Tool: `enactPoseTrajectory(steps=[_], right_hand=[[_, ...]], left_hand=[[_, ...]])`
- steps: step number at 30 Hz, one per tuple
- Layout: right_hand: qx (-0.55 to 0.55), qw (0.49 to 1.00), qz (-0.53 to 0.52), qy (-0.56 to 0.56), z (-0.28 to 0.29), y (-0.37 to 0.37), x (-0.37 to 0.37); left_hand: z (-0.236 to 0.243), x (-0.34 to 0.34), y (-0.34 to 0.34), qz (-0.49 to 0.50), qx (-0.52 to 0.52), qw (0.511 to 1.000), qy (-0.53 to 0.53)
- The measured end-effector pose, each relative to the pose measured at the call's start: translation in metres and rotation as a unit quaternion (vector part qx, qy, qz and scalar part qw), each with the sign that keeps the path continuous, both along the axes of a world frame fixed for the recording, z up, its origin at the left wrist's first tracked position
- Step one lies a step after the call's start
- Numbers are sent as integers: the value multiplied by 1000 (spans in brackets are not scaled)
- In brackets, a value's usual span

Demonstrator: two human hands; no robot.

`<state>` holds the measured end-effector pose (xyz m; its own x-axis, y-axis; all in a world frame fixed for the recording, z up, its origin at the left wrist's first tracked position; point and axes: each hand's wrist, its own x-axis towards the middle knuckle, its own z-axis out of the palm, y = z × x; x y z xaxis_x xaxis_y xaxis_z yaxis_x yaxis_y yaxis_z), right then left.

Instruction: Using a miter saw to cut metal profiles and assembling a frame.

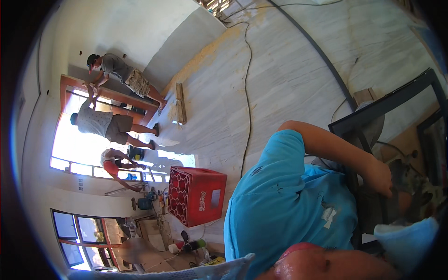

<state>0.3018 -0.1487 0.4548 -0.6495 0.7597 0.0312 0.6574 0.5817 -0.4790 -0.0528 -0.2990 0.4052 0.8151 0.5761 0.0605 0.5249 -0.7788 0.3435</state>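
Because the view lies turned, the room's upright runs toward the picture's left, and nearest comes the wearer's blue shirt (289, 191). A bare forearm bends from its sleeve toward the lower right, seemingly the left one by how it leaves the shoulder. Its left hand (380, 178) is against or just beside a dark object (402, 172), too blurred to name; the fingers are lost there, so I cannot tell whether they grip it. The right hand cannot be made out. Close by, a black frame (396, 109) stands slanted next to the forearm, perhaps propped so that its opening leaves room to reach past.

Farther off, a red crate (205, 196) stands on the pale tiled floor (212, 107), its round compartments facing the ceiling, as suits a crate for bottles. A dark cable (248, 79) trails across the tiles, probably left slack to follow a tool. Short planks (180, 103) lie together beyond.

Farthest, by the bright opening, two co-workers have raised hands at an orange-brown frame (107, 95), likely to steady it upright; a third person (112, 163) stoops nearby.
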Motion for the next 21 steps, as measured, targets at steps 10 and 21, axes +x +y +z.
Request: enactPoseTrajectory(steps=[10,21], right_hand=[[-206,975,73,26,-25,-179,-64],[-233,972,15,-6,-41,-193,-76]], left_hand=[[-11,11,-38,70,-39,997,-19],[-25,-23,-44,128,-102,986,-39]])
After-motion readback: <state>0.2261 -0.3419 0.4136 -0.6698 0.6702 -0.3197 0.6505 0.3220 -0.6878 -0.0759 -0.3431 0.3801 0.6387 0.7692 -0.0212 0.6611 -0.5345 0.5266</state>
